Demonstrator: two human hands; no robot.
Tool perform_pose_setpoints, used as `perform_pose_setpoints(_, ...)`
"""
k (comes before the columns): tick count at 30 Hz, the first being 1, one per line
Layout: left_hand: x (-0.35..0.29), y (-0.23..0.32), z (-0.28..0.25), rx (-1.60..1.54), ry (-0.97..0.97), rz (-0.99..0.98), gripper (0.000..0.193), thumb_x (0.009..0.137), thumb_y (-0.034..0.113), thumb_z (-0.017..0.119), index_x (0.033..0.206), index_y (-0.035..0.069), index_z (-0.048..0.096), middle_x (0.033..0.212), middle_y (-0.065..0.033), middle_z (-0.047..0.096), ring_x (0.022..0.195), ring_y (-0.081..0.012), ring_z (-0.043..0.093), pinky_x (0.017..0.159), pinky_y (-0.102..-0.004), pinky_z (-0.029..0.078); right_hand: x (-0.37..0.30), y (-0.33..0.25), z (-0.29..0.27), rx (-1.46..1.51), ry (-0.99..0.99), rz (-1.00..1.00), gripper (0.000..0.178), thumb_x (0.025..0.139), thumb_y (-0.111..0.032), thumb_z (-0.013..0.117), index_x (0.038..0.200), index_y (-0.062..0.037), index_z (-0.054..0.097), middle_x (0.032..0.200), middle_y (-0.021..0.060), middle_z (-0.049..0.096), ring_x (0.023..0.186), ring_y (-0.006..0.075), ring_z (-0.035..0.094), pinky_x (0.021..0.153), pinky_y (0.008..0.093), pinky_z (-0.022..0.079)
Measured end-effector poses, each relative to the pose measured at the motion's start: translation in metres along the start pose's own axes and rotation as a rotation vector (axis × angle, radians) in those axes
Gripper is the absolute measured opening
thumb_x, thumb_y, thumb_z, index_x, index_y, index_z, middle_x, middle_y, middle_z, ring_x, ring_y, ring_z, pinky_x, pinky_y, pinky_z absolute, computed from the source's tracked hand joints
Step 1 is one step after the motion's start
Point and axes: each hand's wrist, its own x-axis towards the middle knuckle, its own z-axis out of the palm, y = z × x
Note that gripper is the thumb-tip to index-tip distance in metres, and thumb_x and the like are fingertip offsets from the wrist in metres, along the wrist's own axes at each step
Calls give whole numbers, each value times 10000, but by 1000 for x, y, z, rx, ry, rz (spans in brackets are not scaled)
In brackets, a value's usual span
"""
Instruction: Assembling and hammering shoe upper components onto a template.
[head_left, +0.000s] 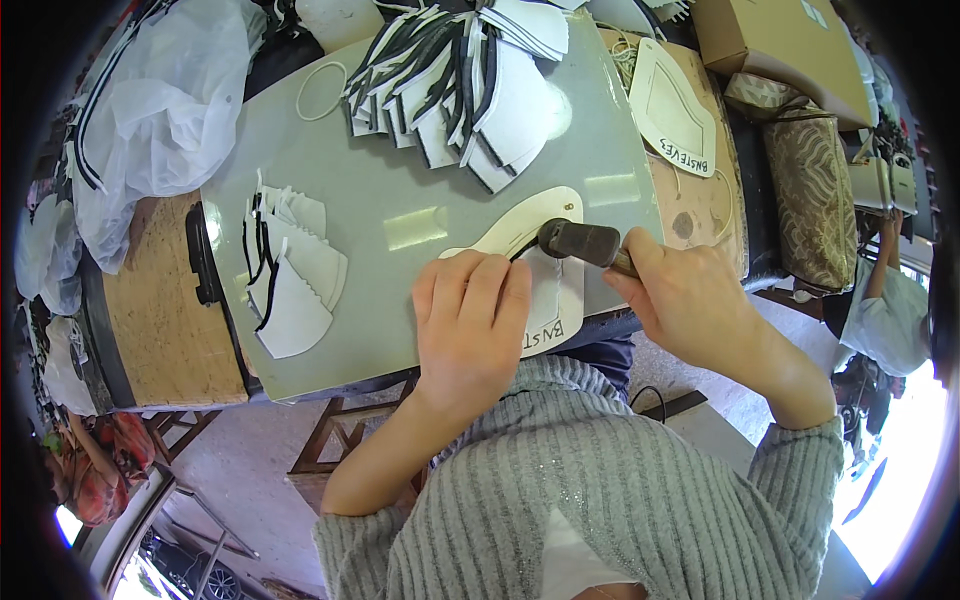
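Observation:
My right hand (690, 295) is closed around a hammer (583, 243), whose dark metal head rests on the black edge of a white shoe piece (545, 287). This piece lies on a cream shoe-shaped template (508, 228) with handwriting on its near end. Pressing down on the left of the piece, the bent fingers of my left hand (468, 325) sit close together beside the hammer head. Its thumb and part of the work underneath are hidden. A smooth grey board (385, 290) lies under all of this.
A large stack of black-edged white pieces (510, 110) lies at the far middle; a smaller pile (300, 290) is on the left. Beyond the board are a black pen-like tool (203, 253), a plastic bag (175, 120), another template (672, 110), a cardboard box (785, 50) and a patterned cushion (812, 195).

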Motion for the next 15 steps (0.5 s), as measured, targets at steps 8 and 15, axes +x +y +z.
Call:
perform_pose_setpoints(8,-2,-1,-1,-146,37,-113,288,742,20,716,1030,18,699,965,-78,620,945,-276,598,842,-409,445,-2,-2,-3,2,-19,25,309,967,-272,609,865,-13,475,569,150,587,539,377,621,493,455,470)
perform_pose_setpoints(15,0,0,-3,-176,23,-205,338,693,58,702,1030,31,702,1015,-50,600,1000,-244,581,891,-415,407,-2,-5,-5,37,-46,54,303,973,-269,600,886,-13,466,591,157,596,550,385,621,495,469,469)
